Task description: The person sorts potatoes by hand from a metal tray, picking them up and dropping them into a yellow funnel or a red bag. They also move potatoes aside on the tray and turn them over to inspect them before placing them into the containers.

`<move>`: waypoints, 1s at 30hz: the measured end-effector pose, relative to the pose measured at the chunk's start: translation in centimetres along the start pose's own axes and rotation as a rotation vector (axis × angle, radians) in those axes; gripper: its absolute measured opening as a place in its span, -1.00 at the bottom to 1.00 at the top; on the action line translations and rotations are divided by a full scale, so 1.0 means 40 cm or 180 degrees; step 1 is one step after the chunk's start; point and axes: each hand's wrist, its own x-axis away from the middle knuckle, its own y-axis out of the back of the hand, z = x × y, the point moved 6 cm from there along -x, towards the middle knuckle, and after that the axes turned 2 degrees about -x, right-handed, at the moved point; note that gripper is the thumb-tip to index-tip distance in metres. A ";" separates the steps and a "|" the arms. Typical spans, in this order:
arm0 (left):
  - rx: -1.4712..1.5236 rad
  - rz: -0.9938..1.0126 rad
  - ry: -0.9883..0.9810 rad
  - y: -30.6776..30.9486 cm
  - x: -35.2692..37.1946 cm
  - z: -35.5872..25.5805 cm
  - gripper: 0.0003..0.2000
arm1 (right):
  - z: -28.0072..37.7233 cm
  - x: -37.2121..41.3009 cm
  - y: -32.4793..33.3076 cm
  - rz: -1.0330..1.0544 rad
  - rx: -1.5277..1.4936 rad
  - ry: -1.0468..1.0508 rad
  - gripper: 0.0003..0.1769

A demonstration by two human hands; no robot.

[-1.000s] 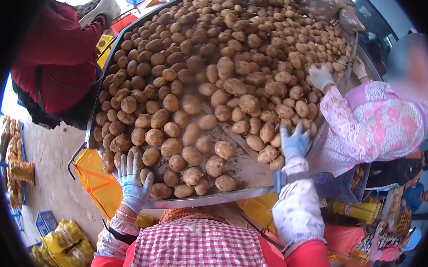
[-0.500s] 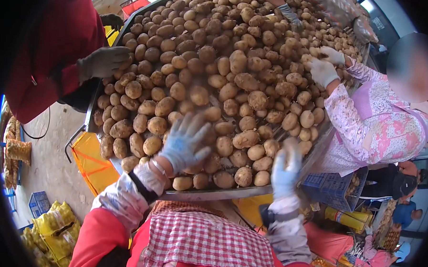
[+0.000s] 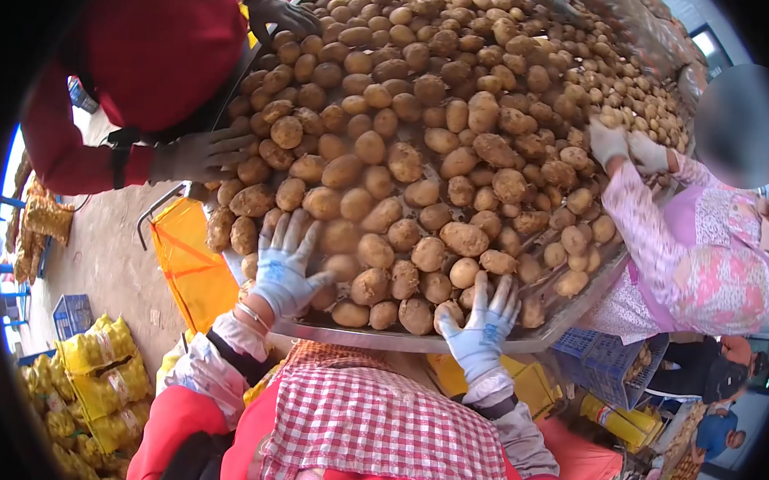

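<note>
Many brown potatoes (image 3: 405, 162) cover a metal sorting table (image 3: 380, 338) with a raised rim. At the near left of the pile, my left hand (image 3: 287, 266) rests against potatoes, its gloved fingers spread and holding nothing. My right hand (image 3: 484, 326), gloved too, lies over the near rim with fingers apart, touching potatoes at the front edge. Some potatoes between my hands are blurred by motion.
A person in red (image 3: 165, 50) has both gloved hands on the left edge. Across on the right, a person in a floral top (image 3: 701, 254) handles potatoes. Blue crates (image 3: 598, 357), an orange bag (image 3: 197, 257) and yellow sacks (image 3: 104, 374) stand around the table.
My left hand has moved left and my right hand slightly left, its fingers now spread. The co-worker's hands at left shifted along the edge, and the view has turned somewhat.
</note>
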 end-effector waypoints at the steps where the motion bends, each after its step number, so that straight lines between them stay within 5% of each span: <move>1: -0.0011 0.0111 0.0152 0.023 -0.010 0.022 -0.15 | 0.036 -0.018 -0.002 0.0044 0.0087 0.0050 0.04; 9: 0.0144 0.0340 0.0221 0.056 0.054 0.122 -0.33 | 0.033 0.006 -0.004 0.0423 -0.0683 0.1130 -0.12; 11: 0.0421 -0.0298 0.0199 0.095 0.077 0.065 -0.30 | 0.041 0.028 -0.005 0.0575 -0.0374 0.1393 -0.20; 14: 0.0283 -0.0312 -0.0140 0.104 0.075 -0.046 -0.21 | 0.121 -0.002 -0.023 0.0685 -0.0129 0.1697 -0.28; 20: -0.0023 -0.0171 0.0660 0.045 0.059 0.099 -0.02 | 0.289 -0.053 -0.048 0.0890 -0.0346 0.2075 -0.20; 25: -0.0293 -0.0334 0.1059 0.066 0.128 0.163 -0.08 | 0.232 -0.062 -0.002 0.0667 -0.0360 0.2003 -0.19; 28: 0.0252 -0.0545 0.0044 0.099 0.128 0.047 -0.21 | 0.212 -0.030 -0.052 0.0888 -0.0252 0.2062 -0.25; 30: 0.0228 -0.0523 0.0000 0.051 0.113 0.033 -0.22 | 0.266 -0.033 -0.060 0.0851 -0.0538 0.2598 -0.33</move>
